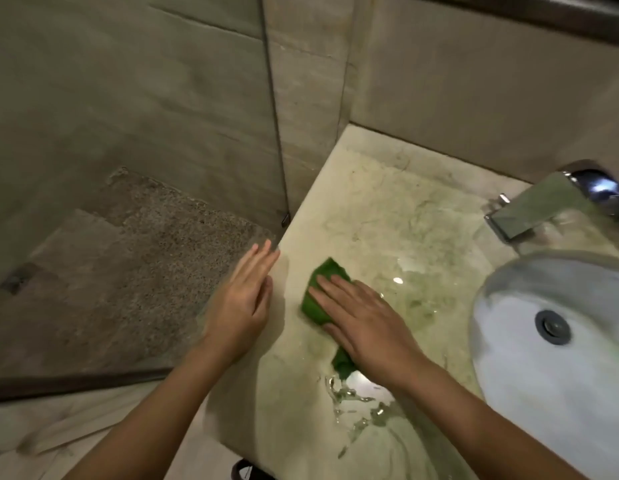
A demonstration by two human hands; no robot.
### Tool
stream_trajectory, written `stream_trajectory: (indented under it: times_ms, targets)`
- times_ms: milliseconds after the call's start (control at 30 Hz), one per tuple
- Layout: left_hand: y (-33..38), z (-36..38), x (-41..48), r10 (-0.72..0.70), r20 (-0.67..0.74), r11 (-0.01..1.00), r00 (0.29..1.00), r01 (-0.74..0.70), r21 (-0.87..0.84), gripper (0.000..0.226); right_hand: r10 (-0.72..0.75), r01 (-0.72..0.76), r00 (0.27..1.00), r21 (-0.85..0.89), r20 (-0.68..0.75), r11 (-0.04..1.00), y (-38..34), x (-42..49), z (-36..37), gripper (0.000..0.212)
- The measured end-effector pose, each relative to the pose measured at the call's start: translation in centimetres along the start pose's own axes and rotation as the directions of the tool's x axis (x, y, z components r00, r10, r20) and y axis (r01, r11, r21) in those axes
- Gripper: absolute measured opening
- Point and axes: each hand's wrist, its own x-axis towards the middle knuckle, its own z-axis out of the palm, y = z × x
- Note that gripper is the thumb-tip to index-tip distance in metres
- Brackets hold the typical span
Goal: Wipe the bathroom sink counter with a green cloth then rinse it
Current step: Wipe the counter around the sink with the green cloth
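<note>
Wipe in progress; rinse not yet begun, in my judgement.

Worktop (387, 209): pale veined stone, running from the back wall to the front edge. The stretch between the left edge and the basin shows a wet sheen, which suggests it has had a pass. The back left corner looks dull and dry, so I judge it not wiped.

Basin (529, 358): set into the right side of the worktop, white, with its drain (552, 326) open. No water runs into it.

Tap (540, 209): chrome, at the back edge behind the basin, with no stream showing.

My right hand (363, 320): flat, fingers straight and spread, pressing down on the cloth near the left edge. It is not gripping.

My left hand (242, 299): fingers straight and together, holding nothing, at the left edge of the worktop. It is blurred, and I cannot tell whether it touches the stone.

Green cloth (323, 275): bunched under my right palm, showing past the fingertips and again at the wrist.

Puddle (356, 400): standing water near the front edge, just beside the cloth's trailing end, left to mop.

Outstanding: back corner, front puddle, then rinsing the cloth at the tap.
</note>
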Motion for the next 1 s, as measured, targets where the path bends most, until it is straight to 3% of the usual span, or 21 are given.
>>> stream_trajectory:
  times_ms: [200,300,400,467,567,633,767,833,1000]
  targets:
    - [2.2,1.9,2.8,0.105,0.055,0.991,0.993,-0.109,0.081,0.05,0.328,-0.332,0.93,0.003,-0.164,0.943,7.6,1.3,-2.1,0.052]
    - [2.6,3.1,3.8,0.124,0.098,0.985,0.987,-0.135,0.111,0.05,0.219,-0.223,0.967,-0.015,-0.129,0.975,4.5,1.4,-0.9,0.052]
    - [2.8,3.9,4.1,0.174,0.146,0.965,0.974,-0.199,0.172,0.048,0.111,-0.113,0.993,-0.026,-0.049,0.993,4.3,-4.1,-1.1,0.049]
    - [2.6,3.9,4.0,0.194,0.147,0.956,0.97,-0.221,0.194,0.048,0.181,-0.18,0.98,0.015,-0.089,0.984,7.2,-5.7,-2.1,0.049]
    - [2.6,4.1,4.2,0.2,0.138,0.956,0.97,-0.224,0.188,0.048,0.388,-0.393,0.899,0.016,-0.205,0.919,11.3,-2.9,-3.1,0.051]
    - [2.8,4.2,4.1,0.198,0.147,0.958,0.969,-0.223,0.182,0.049,0.44,-0.451,0.865,0.008,-0.242,0.892,10.7,-0.5,-2.7,0.05]
    - [2.7,3.9,3.9,0.19,0.147,0.959,0.971,-0.216,0.186,0.049,0.193,-0.198,0.973,-0.028,-0.128,0.98,5.5,-3.8,-1.1,0.049]
    - [2.7,3.8,3.9,0.189,0.14,0.959,0.972,-0.213,0.185,0.048,0.148,-0.15,0.985,-0.014,-0.087,0.989,5.7,-6.6,-1.6,0.05]
    - [2.8,4.0,4.0,0.189,0.141,0.962,0.972,-0.212,0.174,0.049,0.404,-0.406,0.886,0.042,-0.227,0.913,10.3,-1.0,-2.9,0.05]
